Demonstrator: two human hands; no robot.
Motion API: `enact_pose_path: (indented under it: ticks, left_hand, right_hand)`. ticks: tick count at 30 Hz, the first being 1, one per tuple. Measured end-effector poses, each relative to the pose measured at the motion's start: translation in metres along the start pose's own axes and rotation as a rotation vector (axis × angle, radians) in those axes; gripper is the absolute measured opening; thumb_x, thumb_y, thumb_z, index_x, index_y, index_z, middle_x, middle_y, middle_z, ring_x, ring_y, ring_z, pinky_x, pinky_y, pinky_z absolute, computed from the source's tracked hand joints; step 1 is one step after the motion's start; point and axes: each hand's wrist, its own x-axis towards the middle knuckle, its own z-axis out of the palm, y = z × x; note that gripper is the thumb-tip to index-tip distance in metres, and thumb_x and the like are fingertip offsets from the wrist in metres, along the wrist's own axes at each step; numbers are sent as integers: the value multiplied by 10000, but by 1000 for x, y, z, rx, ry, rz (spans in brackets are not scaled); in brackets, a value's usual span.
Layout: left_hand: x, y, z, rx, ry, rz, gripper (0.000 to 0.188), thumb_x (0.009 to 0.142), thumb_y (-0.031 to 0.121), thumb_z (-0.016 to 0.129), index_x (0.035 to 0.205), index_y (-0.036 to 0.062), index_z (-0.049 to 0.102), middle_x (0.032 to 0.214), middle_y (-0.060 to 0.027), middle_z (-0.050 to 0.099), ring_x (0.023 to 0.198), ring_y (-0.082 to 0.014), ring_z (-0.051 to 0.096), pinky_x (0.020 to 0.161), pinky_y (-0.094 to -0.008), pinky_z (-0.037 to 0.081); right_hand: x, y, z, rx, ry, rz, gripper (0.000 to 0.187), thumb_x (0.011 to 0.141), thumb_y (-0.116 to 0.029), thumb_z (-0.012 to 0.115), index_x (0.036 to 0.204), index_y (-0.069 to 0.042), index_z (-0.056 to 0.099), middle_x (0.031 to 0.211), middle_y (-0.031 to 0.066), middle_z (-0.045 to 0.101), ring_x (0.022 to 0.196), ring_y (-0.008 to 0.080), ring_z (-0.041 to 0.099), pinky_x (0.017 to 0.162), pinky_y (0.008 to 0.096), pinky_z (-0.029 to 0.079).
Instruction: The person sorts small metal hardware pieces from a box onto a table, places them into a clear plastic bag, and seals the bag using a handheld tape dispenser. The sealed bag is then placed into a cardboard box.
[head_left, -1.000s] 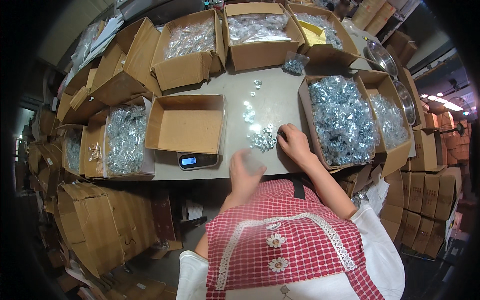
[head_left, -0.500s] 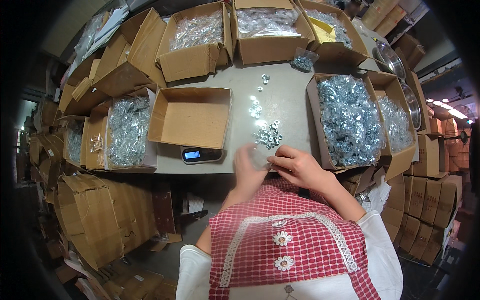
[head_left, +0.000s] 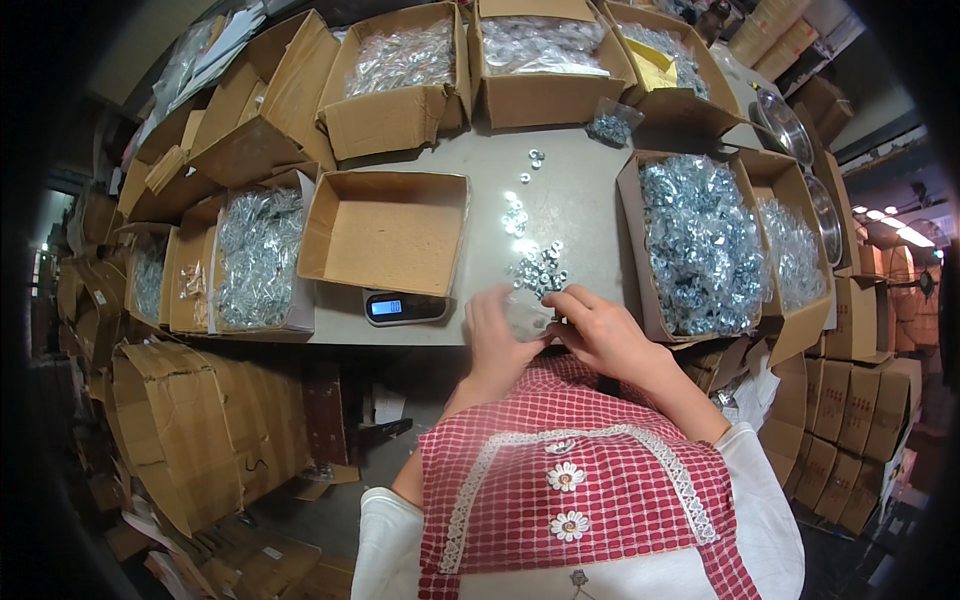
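Note:
Close to the table's near edge, my left hand (head_left: 494,338) is closed on a small clear plastic bag (head_left: 524,314), its fingers slightly blurred. Beside it, my right hand (head_left: 606,334) has thumb and fingers pinched together at the bag's right side. Whatever is between those fingertips is too small and covered to name. Just beyond both hands lies a pile of small ring-shaped metal pieces (head_left: 540,266), with more of them (head_left: 514,215) trailing away toward the far side. A filled clear bag of small metal parts (head_left: 612,124) rests farther back.
Left of my hands, an empty-looking cardboard tray (head_left: 385,225) sits on a digital scale (head_left: 405,308). A box of bagged parts (head_left: 700,245) stands on the right, another box of clear bags (head_left: 262,255) on the left. More open cartons (head_left: 545,98) line the back.
My right hand has shifted slightly, still pinched beside the bag. The bag looks more spread between my hands. The view has moved a little; the metal pieces stay much the same.

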Motion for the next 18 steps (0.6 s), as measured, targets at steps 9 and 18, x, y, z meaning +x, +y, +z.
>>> enact_pose_path:
  ticks: [9, 18]
  left_hand:
    - [0, -2, 1, -23, 1, 8, 853, 689, 313, 941, 1360, 14, 508, 1245, -151, 539, 1135, -325, 515, 993, -435, 445]
    - [1, -3, 5, -25, 25, -5, 818, 701, 306, 930, 1346, 21, 516, 1213, -156, 553, 1126, -331, 530, 1001, -448, 437]
  right_hand:
    - [1, 3, 6, 74, 60, 3, 148, 925, -65, 748, 1063, -22, 712, 1030, 145, 662, 870, 332, 703, 739, 402, 569]
    - [-7, -6, 16, -60, 77, 72, 237, 809, -48, 738, 1045, -55, 766, 1099, 116, 666, 1011, 319, 663, 821, 415, 562]
